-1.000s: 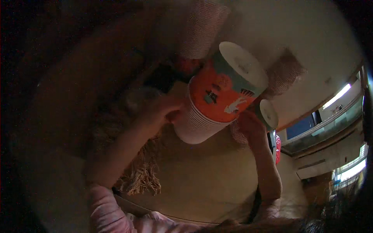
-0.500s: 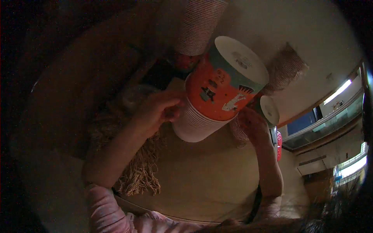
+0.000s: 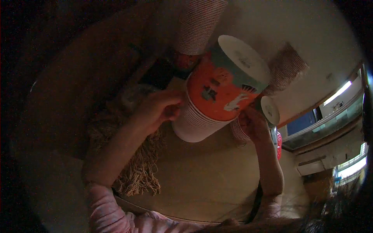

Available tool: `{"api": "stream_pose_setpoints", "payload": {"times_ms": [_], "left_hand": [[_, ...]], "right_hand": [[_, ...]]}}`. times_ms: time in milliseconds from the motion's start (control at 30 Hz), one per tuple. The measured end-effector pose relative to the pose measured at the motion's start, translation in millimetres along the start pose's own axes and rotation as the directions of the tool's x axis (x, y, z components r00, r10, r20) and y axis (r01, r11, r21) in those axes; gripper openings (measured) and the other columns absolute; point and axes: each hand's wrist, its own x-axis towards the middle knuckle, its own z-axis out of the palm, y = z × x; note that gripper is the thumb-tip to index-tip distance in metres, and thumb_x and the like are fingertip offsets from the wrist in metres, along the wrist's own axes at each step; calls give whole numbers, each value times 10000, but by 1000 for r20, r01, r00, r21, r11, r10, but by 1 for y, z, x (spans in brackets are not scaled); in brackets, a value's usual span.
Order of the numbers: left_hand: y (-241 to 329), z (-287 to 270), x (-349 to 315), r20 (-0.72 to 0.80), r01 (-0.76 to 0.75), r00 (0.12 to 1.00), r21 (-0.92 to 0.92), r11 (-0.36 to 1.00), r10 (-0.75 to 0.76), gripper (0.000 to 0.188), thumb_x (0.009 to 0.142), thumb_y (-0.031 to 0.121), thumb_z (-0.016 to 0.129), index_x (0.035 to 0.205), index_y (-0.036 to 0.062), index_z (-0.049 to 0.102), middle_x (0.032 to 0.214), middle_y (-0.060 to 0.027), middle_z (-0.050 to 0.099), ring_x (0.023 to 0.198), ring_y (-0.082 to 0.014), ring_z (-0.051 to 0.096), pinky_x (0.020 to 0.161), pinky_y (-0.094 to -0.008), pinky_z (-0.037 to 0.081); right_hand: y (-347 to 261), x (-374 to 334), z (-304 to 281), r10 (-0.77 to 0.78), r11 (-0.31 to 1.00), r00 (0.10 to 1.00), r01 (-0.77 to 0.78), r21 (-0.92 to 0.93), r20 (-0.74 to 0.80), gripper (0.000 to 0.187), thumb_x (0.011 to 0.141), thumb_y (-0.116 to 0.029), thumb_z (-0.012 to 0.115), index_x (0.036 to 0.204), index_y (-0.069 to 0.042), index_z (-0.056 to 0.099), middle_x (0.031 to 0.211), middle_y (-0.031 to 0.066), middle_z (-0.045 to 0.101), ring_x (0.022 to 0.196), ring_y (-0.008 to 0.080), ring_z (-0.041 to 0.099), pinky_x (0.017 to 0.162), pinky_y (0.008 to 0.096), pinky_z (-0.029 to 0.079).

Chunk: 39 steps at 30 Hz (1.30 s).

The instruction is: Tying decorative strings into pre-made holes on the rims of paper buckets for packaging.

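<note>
Beside the main stack, left hand: the left hand (image 3: 157, 110) is half curled, its fingers bent inward and the foremost reaching the stack's left edge; I cannot tell whether it presses or only rests there.
Right hand: across the stack, the right hand (image 3: 254, 123) is bent at the lower right side, fingertips partly hidden; how firmly it grips, or whether it does, I cannot tell.
Main stack: the paper bucket stack (image 3: 217, 93) sits between the two hands, orange and green wall outermost, pale base turned toward the upper right, white rims nested at the lower left. Whether it stands on the table or is lifted is unclear.
Done: these buckets look fully nested, their rims closely and evenly layered.
Left to do: judging by the hands at its sides, handling of this stack seems unfinished; how much remains does not show.
Other stacks: a second base-out stack (image 3: 269, 110) lies just behind the right hand; a tall ribbed stack (image 3: 200, 31) and a shorter ribbed stack (image 3: 288, 70) are farther off.
Table: the tan table (image 3: 210, 171) carries a stringy fringe (image 3: 140, 174) near the left forearm.
Far right: a bright window (image 3: 351, 169).
</note>
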Motion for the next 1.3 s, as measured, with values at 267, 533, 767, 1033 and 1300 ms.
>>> {"api": "stream_pose_setpoints", "payload": {"times_ms": [267,533,767,1033,1300], "left_hand": [[19,11,24,222,-47,974,-26,999,52,163,811,185,570,702,76,516,612,2,499,474,-79,434,408,-210,299],[28,77,11,247,-208,945,-49,977,213,157,804,191,529,698,89,475,565,-5,448,428,-90,376,371,-229,227],[22,68,14,390,-318,872,-12,948,297,150,807,199,525,719,100,454,609,-20,459,472,-101,405,383,-218,263],[-89,-43,45,316,-752,645,426,503,696,195,825,187,585,977,69,548,704,-11,524,616,-120,496,548,-264,432],[-244,-104,-50,67,-415,859,672,614,507,199,875,233,559,956,60,615,846,-63,639,747,-155,586,666,-281,470]], "right_hand": [[-38,-1,47,133,966,972,-171,195,192,147,857,-213,540,891,-75,577,705,13,575,587,99,526,516,224,443],[-77,-32,36,-12,987,987,37,155,-159,165,874,-216,516,938,-75,573,700,4,553,554,103,506,499,232,446],[-78,-34,51,-207,970,976,197,145,62,209,925,-208,438,1000,-56,560,808,16,552,617,91,477,514,221,405],[-10,-73,-2,-499,863,855,505,-3,142,305,820,-150,581,1085,-4,544,902,79,600,727,163,580,564,289,465],[150,-143,-9,-473,689,877,311,-655,-82,102,771,-15,599,871,-8,578,795,50,585,684,134,583,620,243,470]]}}
